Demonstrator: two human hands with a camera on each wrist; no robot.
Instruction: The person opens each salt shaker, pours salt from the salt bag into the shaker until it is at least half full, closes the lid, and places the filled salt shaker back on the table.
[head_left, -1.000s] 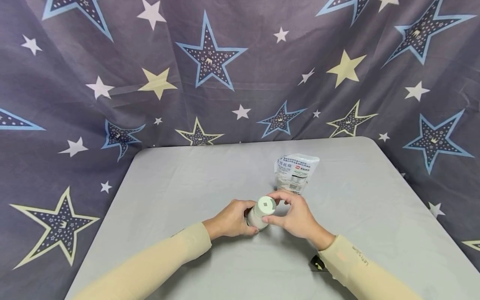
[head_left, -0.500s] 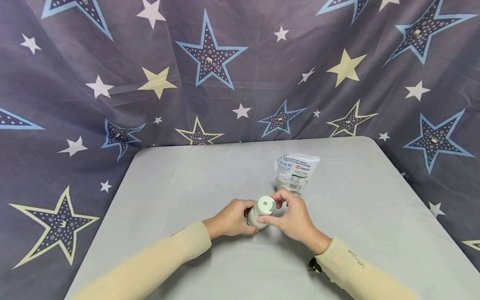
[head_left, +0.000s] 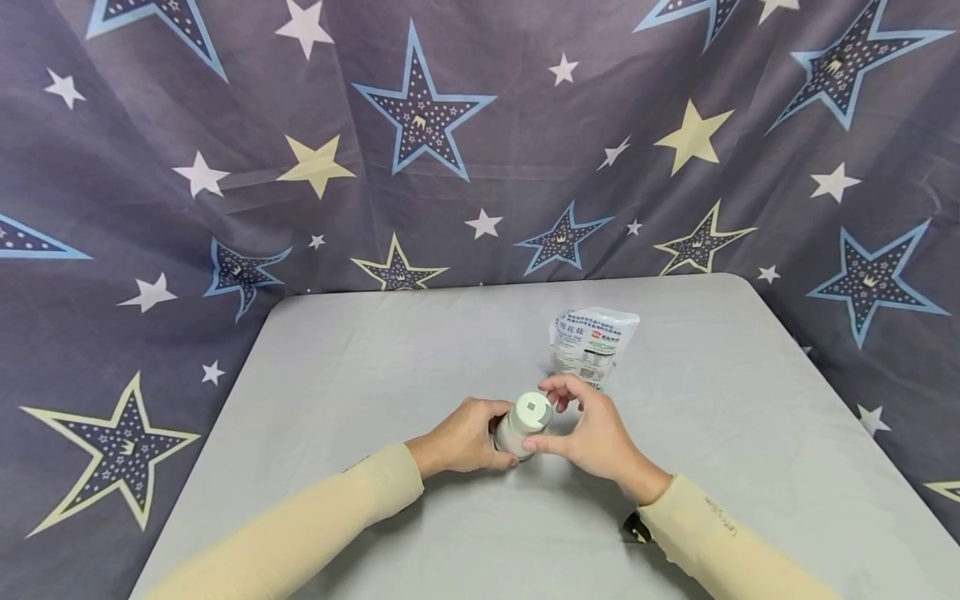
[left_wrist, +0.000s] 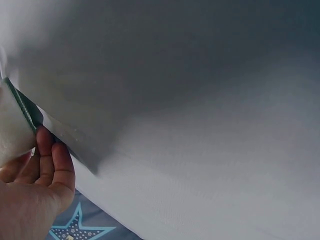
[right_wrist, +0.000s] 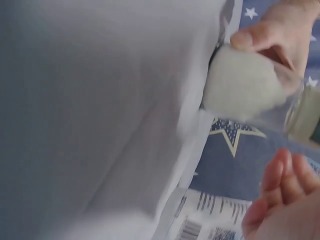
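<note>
A clear seasoning bottle [head_left: 512, 439] with white grains inside stands on the table, its pale cap [head_left: 533, 408] facing up. My left hand [head_left: 463, 437] grips the lower body from the left. In the right wrist view, its thumb lies along the bottle [right_wrist: 242, 85]. Around the cap's right side, my right hand [head_left: 596, 435] is loosely bent, thumb and index spread on either side. The fingertips seen in the right wrist view stand a little off the cap [right_wrist: 303, 117]; thumb and index are out of that view. A green patch shows on the bottle in the left wrist view.
A white printed salt pouch [head_left: 591, 343] stands just behind my right hand. The table [head_left: 390, 358] has a grey cover and ends at a star-patterned curtain [head_left: 480, 150]. A small dark object [head_left: 636, 528] shows by my right sleeve.
My right thumb and fingers close on the cap half a second ago, then spread and shift off it now. The left hand, bottle and pouch stay put.
</note>
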